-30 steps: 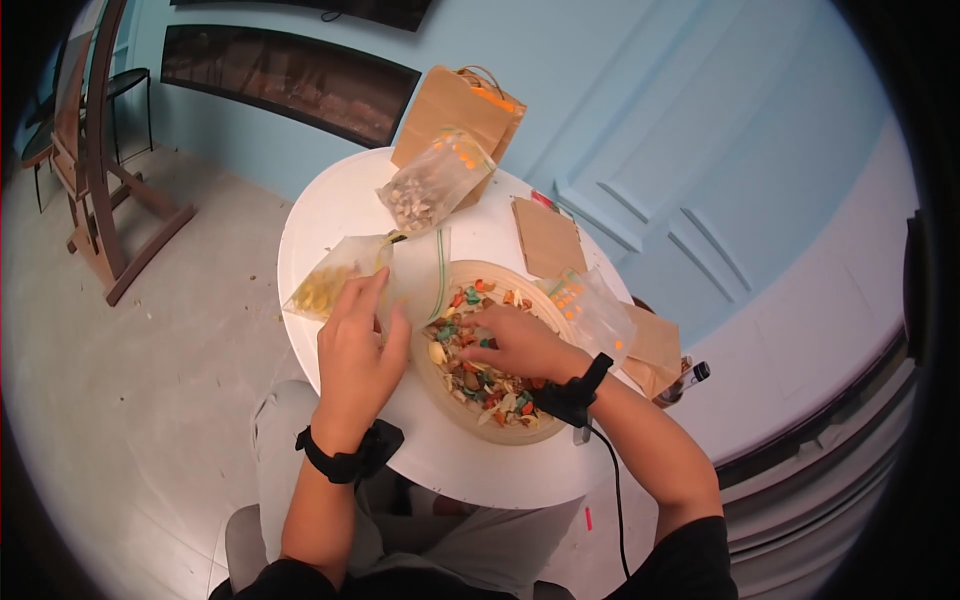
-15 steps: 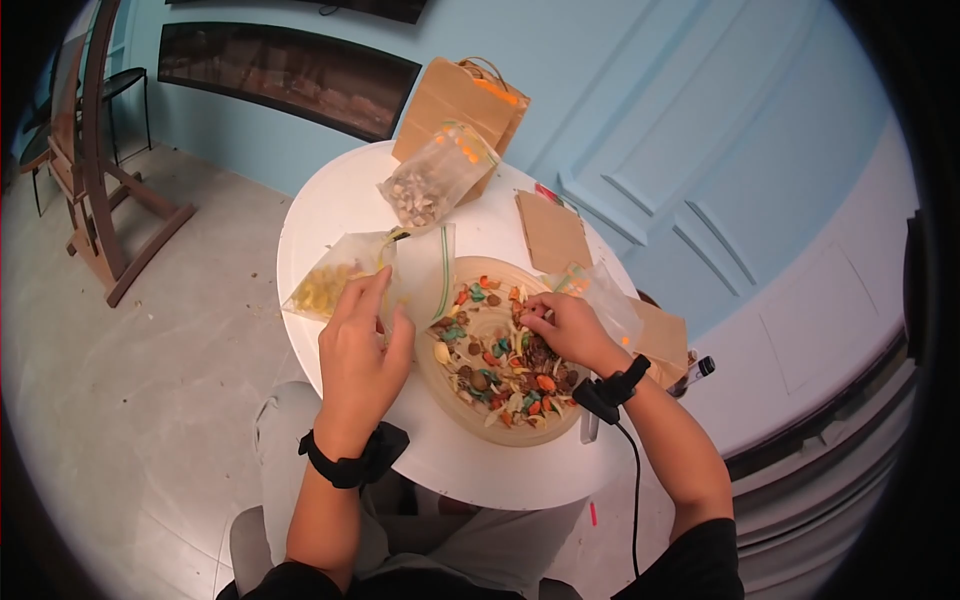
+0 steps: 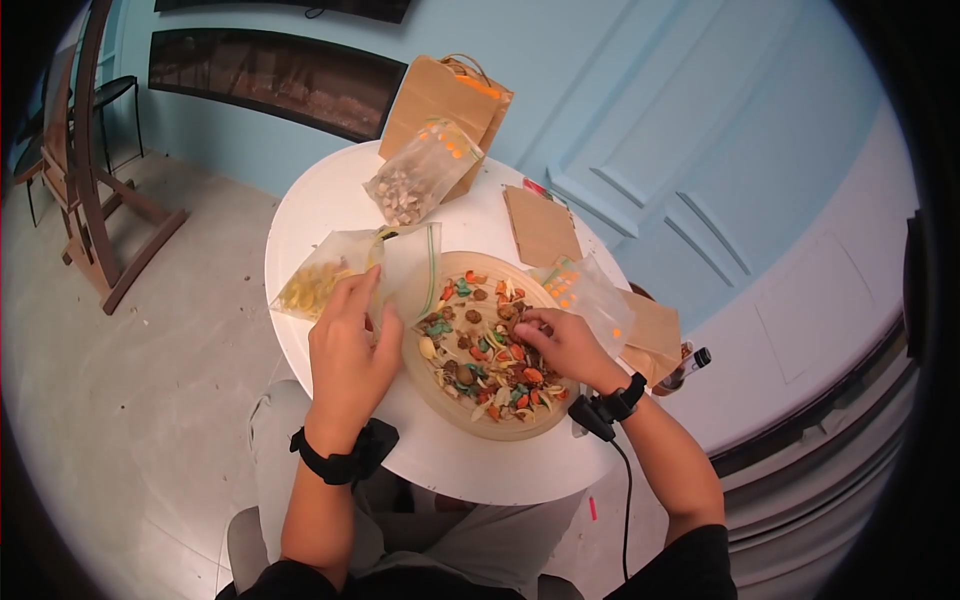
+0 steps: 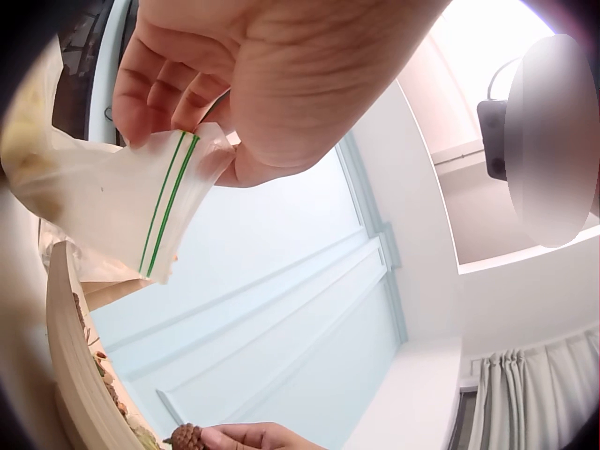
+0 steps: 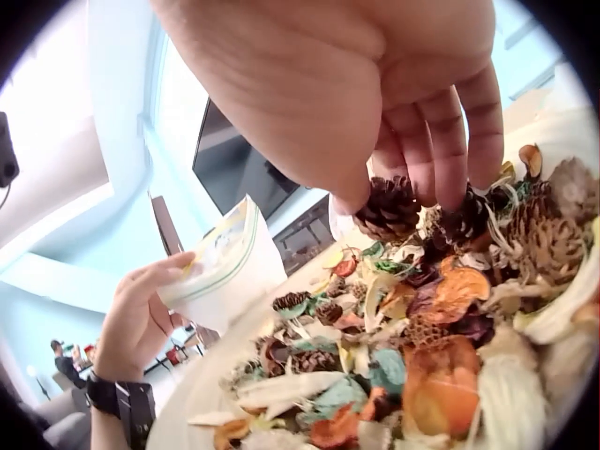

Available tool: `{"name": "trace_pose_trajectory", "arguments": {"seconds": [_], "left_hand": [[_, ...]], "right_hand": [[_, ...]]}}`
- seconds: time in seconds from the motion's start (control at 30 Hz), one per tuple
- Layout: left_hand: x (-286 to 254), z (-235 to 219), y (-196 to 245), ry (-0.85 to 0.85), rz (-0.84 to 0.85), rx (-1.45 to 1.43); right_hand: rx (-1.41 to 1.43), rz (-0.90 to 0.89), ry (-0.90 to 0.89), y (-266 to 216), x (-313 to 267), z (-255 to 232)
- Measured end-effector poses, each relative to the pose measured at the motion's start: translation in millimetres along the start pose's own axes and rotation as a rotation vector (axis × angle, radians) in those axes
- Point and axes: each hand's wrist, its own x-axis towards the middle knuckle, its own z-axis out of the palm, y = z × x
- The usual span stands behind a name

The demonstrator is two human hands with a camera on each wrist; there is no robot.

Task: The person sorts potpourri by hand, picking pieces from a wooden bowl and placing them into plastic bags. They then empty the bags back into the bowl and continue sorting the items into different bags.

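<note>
My left hand [image 3: 350, 350] holds a clear zip bag [image 3: 412, 265] by its mouth, left of the bowl. Pale yellow pieces fill the bag's far end, and a green seal line [image 4: 167, 211] shows in the left wrist view. Over the right side of a round beige bowl [image 3: 500, 432] is my right hand [image 3: 572, 350]. Its thumb and fingers pinch a brown pine cone [image 5: 389, 208], just above the other pieces. Dried petals, orange slices [image 5: 441, 384], green bits and more cones lie in the bowl.
Behind stands a brown paper bag [image 3: 420, 90], with a clear bag of pale pieces [image 3: 405, 190] before it. Flat brown paper [image 3: 540, 225] and another clear bag [image 3: 590, 300] lie right of the bowl on the round white table [image 3: 310, 210]. A wooden easel [image 3: 95, 190] stands left.
My right hand has moved from the bowl's middle to its right side and now pinches a pine cone. The left hand stays at the zip bag.
</note>
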Motion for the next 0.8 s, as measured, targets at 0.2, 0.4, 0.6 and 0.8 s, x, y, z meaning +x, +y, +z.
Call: {"name": "trace_pose_trajectory", "arguments": {"seconds": [0.2, 0.4, 0.6, 0.8], "left_hand": [[1.4, -2.3, 0.7, 0.013, -0.028, -0.040], [1.1, -1.3, 0.6, 0.009, -0.035, -0.056], [1.7, -1.3, 2.9, 0.007, -0.049, -0.058], [0.9, 0.4, 5.8, -0.009, -0.044, -0.060]], "right_hand": [[0.409, 0.186, 0.035, 16.9, 7.7, -0.8], [0.093, 0.126, -0.009, 24.9, -1.5, -15.4], [-0.293, 0.094, -0.329, 2.0, -25.2, -43.8], [-0.009, 0.124, -0.435, 3.4, -21.2, -18.9]]}}
